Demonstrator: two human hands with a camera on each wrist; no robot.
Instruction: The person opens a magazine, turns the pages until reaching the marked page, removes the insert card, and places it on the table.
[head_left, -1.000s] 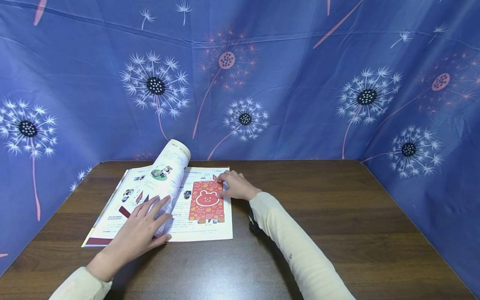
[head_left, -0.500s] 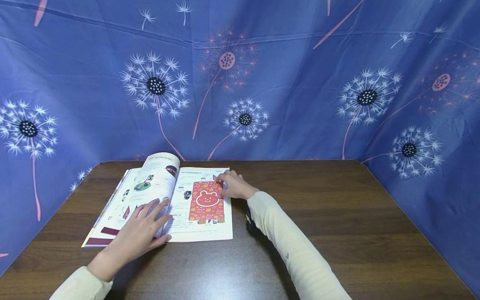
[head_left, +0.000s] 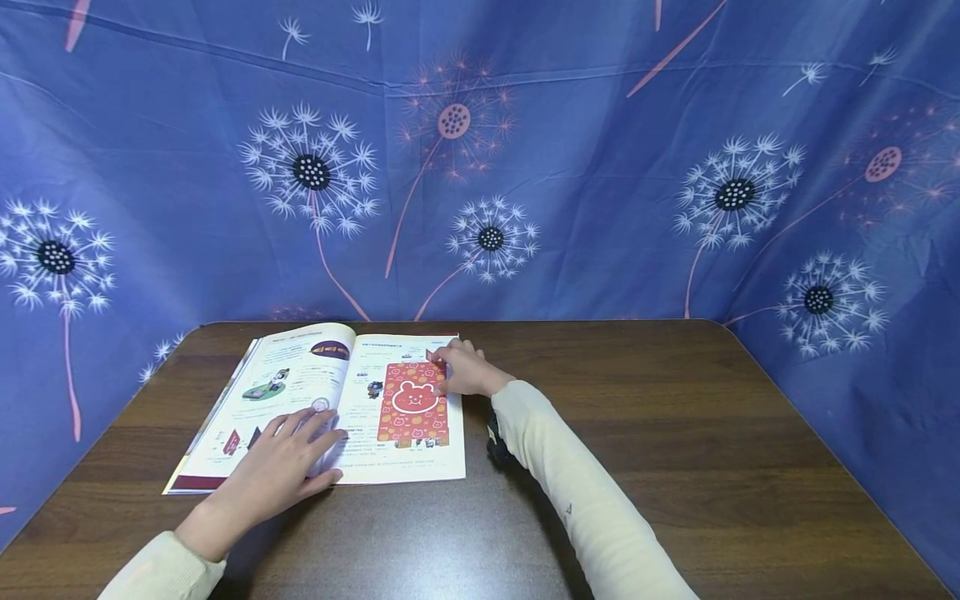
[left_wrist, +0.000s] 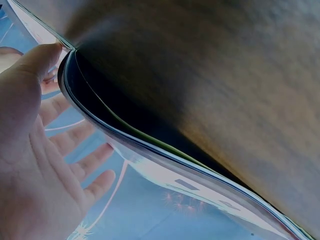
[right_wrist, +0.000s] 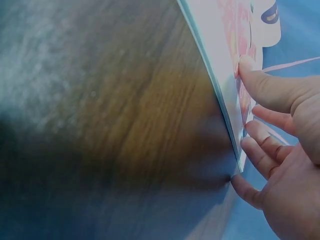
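Observation:
An open book point(head_left: 367, 454) with printed, illustrated pages lies on the wooden table. My left hand point(head_left: 281, 458) rests with spread fingers across the lower part of its left page, the thumb by the spine at the near edge. In the left wrist view, the book's bottom edge point(left_wrist: 165, 152) bows beside that thumb. A flat red rectangle with a white-outlined bear face point(head_left: 415, 398) lies on the right page. My right hand point(head_left: 471, 371) touches its upper right side, fingers loosely extended. The right wrist view has the thumb point(right_wrist: 265, 87) on the red piece and other fingertips near the page edge.
The brown wooden table point(head_left: 637, 417) stretches right of the book and in front of it. Behind it hangs a blue cloth point(head_left: 585, 208) with a dandelion pattern. A dark band point(head_left: 498, 437) shows at the right wrist.
The raised, curling page has fallen leftward and now lies nearly flat on the left side under my left hand. Both hands stay almost in place; the right forearm shifts slightly left.

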